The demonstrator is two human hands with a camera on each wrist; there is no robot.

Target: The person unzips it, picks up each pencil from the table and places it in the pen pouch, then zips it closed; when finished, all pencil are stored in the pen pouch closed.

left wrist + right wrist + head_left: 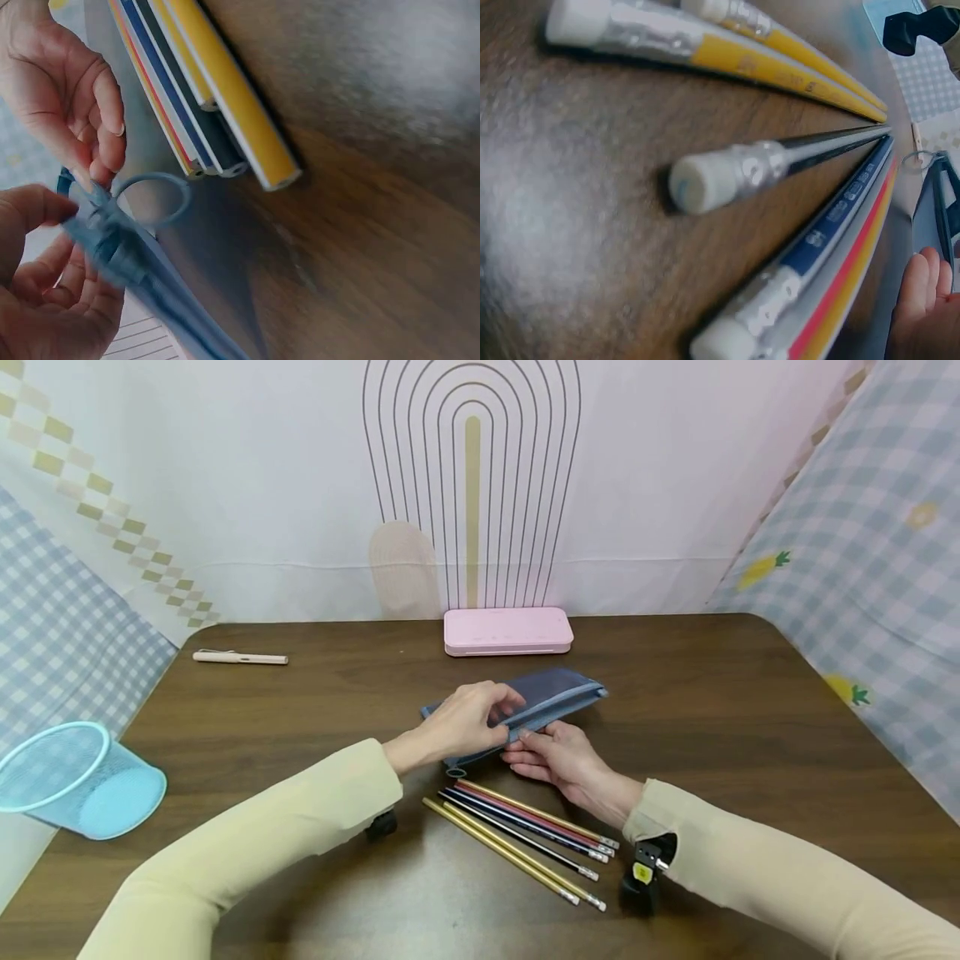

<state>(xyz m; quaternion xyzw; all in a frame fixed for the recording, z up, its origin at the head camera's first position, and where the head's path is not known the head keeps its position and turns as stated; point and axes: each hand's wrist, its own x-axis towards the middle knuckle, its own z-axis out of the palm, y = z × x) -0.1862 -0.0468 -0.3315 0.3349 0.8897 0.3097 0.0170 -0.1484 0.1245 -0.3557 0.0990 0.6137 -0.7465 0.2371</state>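
Note:
A blue zip pencil pouch point(553, 683) is held up over the middle of the table, its long zipped edge gaping towards the right end. My left hand point(471, 718) reaches over it from the left and pinches the near edge. From below right, my right hand point(564, 764) grips the same edge, thumb on top. The left wrist view shows the fingertips of my left hand point(52, 277) and right hand point(71, 105) close together at the zip, beside a blue ring point(154, 199). Several pencils point(517, 839), gold, black, blue and red, lie fanned just in front of the pouch.
Behind the pouch, a pink case point(507, 632) stands at the table's back edge. A pale pen point(240, 657) lies at the back left. On the left side, a light-blue mesh pencil cup point(82, 781) lies tipped over. Patterned cloth point(285, 485) hangs around the table.

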